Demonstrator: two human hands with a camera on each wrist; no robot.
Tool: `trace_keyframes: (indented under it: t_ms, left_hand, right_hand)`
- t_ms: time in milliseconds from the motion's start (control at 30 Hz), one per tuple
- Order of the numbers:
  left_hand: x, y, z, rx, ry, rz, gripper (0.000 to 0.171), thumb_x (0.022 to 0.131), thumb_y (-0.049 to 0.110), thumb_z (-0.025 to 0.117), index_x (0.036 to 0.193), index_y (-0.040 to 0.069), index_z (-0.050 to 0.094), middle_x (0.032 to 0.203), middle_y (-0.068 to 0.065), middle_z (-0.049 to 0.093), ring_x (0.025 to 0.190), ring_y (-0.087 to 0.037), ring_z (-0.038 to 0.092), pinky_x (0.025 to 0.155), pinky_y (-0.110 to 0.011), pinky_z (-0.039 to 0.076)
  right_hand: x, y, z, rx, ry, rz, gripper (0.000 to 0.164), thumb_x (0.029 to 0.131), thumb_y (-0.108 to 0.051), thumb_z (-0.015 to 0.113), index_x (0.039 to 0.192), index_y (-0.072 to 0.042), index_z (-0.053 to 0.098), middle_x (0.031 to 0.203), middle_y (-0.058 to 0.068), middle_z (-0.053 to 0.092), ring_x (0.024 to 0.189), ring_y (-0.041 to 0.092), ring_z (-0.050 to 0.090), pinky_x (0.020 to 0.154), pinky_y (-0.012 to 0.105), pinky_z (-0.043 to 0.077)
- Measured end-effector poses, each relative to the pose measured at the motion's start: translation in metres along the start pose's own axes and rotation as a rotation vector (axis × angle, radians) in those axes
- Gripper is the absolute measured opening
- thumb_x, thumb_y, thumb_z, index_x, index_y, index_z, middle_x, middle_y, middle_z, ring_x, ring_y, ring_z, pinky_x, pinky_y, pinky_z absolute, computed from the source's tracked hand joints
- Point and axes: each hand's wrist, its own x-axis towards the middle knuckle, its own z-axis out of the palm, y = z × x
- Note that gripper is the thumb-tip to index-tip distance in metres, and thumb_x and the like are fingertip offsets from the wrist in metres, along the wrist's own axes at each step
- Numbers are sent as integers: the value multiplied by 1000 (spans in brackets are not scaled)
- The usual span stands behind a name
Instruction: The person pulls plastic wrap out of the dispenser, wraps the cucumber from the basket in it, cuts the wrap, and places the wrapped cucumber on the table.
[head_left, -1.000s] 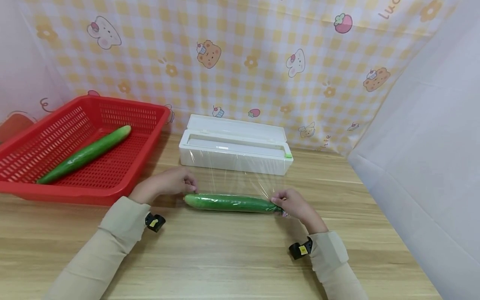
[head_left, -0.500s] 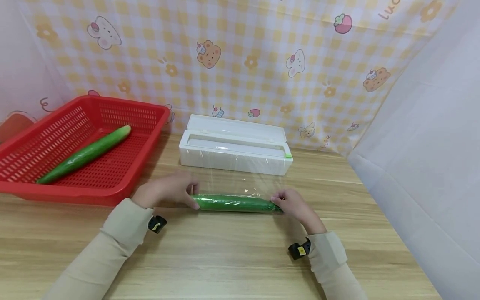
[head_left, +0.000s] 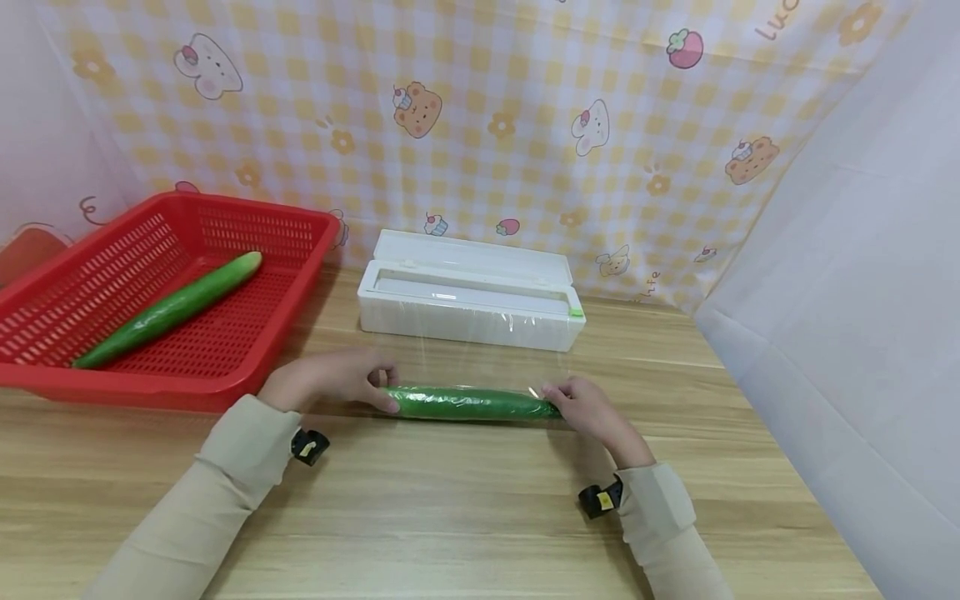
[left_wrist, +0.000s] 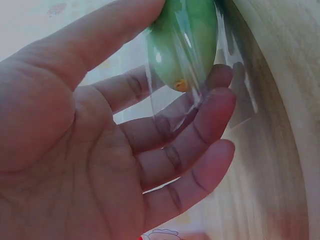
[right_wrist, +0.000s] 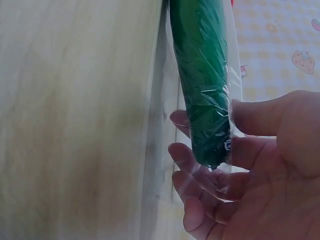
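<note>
A green cucumber [head_left: 472, 403] lies crosswise over the table, covered in shiny clear cling film [head_left: 465, 358]. The film stretches back from it to a white cling film box [head_left: 468, 323] whose lid is raised. My left hand [head_left: 337, 379] grips the pale end, thumb on the near side and fingers on the far side. In the left wrist view, loose film [left_wrist: 165, 110] hangs past the cucumber's tip [left_wrist: 182, 55]. My right hand [head_left: 588, 408] holds the darker end between thumb and fingers. Film wrinkles tightly about that end [right_wrist: 207, 110] in the right wrist view.
On the left a red plastic basket [head_left: 288, 308] holds a second cucumber [head_left: 172, 308]. The film box stands before a yellow checked curtain [head_left: 487, 167]. A white cloth wall [head_left: 840, 292] borders the wood-grain table [head_left: 480, 525] on the right.
My left hand has shifted right from the cucumber's tip and now grips its end, thumb in front. The cucumber has turned slightly, and the film's creases toward the box have smoothed.
</note>
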Motion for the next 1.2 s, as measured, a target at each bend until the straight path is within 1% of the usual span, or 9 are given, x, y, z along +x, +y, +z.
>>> trace_keyframes:
  t_ms: [67,133,233,367,467,567,700,900,1200]
  left_hand:
    - [0,-1,0,0,-6,4,29,81,31,71,99,12,58,88,-5,60,80,-17,55,69,-30,44]
    - [0,-1,0,1,-8,7,30,81,31,70,100,12,59,88,-5,60,80,-17,55,69,-30,44]
    - [1,-2,0,-2,-11,8,30,82,32,70,101,12,59,89,-5,59,80,-17,54,68,-30,43]
    - [1,-2,0,-3,-14,2,30,82,32,70,101,13,59,89,-5,59,80,-17,53,68,-29,42]
    - [1,-1,0,-1,-15,-1,30,82,32,70,102,13,59,89,-5,59,79,-17,53,68,-29,42]
    - [1,0,-1,0,-16,-9,30,82,32,70,102,14,59,88,-5,58,79,-17,52,67,-29,42]
    - [2,1,-2,9,-19,-20,30,82,32,70,103,14,59,90,-5,58,80,-18,52,67,-29,42]
    - [1,2,-3,-14,-17,-18,31,82,32,70,102,11,60,91,-7,58,81,-19,52,68,-29,43]
    - [2,-5,-1,-152,-57,-61,21,84,27,68,87,8,60,69,-4,55,64,-16,51,62,-28,41]
  right_hand:
    - [0,0,-2,-5,6,8,37,99,-27,42,89,-3,68,102,18,60,86,26,54,72,36,46]
    - [-1,-1,-3,-17,34,-4,38,99,-28,41,109,0,66,114,21,59,96,30,56,80,41,47]
    - [-5,-8,-5,-26,108,-71,37,99,-25,44,119,1,59,118,20,57,101,31,56,82,43,48]
    - [-12,-26,-1,-85,208,-280,25,94,-20,54,111,-5,64,113,11,58,96,25,58,78,38,51]
    - [-17,-39,7,-139,184,-438,20,90,-16,60,106,-7,66,111,6,61,97,22,60,82,37,51]
    - [-19,-46,16,-204,144,-526,21,86,-13,65,105,-5,67,108,5,62,99,20,60,85,36,51]
    - [-17,-45,24,-258,136,-525,29,80,-8,71,108,-2,65,107,6,61,101,21,58,88,36,49]
    - [-14,-39,25,-244,110,-490,35,76,-6,74,109,-2,63,104,6,60,97,20,57,87,36,49]
    - [-6,-29,21,-230,45,-512,36,81,-12,69,114,0,61,105,9,61,94,20,56,84,38,48]
